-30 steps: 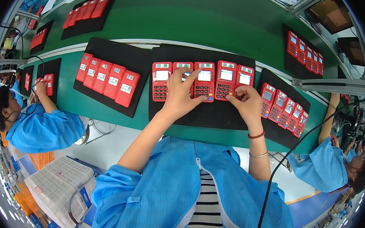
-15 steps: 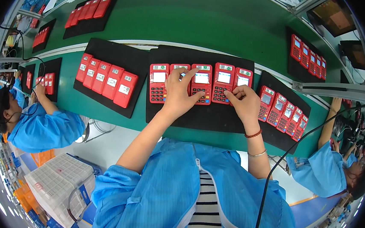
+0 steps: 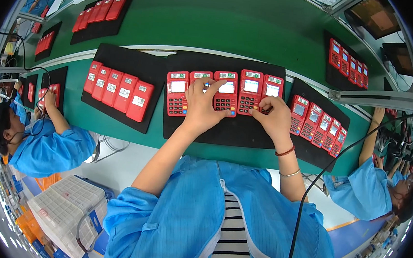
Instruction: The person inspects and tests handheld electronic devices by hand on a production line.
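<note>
Several red card payment terminals with lit screens and dark keypads lie in a row on a black mat (image 3: 201,128) in front of me. My left hand (image 3: 201,104) spreads over the second and third terminals. Its thumb touches the lower keys of the middle terminal (image 3: 225,89), with fingers at the screens; it holds nothing. My right hand (image 3: 274,117) has its fingers curled, and the thumb reaches the lower keypad of the fourth terminal (image 3: 251,86). Partly behind that hand is the rightmost terminal (image 3: 272,88). The leftmost terminal (image 3: 178,85) shows uncovered.
Face-down red terminals (image 3: 117,93) lie on a left mat, screen-up ones (image 3: 311,122) on a right mat. More rest on the green bench's (image 3: 214,28) far side. Co-workers in blue sit left (image 3: 52,148) and right (image 3: 362,189). A black cable (image 3: 319,179) hangs at right.
My right thumb has moved down and slightly left on the fourth terminal's keypad. My left thumb has shifted slightly down to the middle terminal's bottom keys. The terminals stay in their row.
</note>
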{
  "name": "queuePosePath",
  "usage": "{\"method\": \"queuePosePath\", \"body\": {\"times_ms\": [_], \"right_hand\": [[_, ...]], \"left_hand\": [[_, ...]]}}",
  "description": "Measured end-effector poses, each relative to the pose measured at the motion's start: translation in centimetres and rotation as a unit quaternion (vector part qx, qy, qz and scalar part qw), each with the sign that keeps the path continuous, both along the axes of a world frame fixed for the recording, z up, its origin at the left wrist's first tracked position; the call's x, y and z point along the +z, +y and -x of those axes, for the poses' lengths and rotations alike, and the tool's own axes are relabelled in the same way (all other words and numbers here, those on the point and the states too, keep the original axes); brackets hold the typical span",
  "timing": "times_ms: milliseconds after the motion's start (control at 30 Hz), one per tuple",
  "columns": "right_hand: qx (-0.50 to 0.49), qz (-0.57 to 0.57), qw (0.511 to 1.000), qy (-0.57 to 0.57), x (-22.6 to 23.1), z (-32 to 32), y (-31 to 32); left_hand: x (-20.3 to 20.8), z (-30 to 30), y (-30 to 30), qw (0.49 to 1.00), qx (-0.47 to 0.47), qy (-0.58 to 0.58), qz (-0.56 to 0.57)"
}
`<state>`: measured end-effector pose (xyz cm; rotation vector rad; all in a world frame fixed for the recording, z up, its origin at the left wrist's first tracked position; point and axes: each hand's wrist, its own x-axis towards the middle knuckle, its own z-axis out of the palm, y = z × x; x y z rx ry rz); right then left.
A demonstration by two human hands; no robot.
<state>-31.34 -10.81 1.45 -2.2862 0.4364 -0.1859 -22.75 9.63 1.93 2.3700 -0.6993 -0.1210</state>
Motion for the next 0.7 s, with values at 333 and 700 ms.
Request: {"method": "queuePosePath", "body": {"times_ms": [333,700], "right_hand": [[-0.115,-0.201,0.973,-0.012,-1.2,2.6,-3.4],[-0.107,-0.273,0.956,0.003,-3.2,2.6,-4.5]], "left_hand": [[0.7,1.8,2.6,0.999,-0.002,-0.026,0.048],[1.1,1.6,9.1,0.985,0.147,-0.022,0.089]]}}
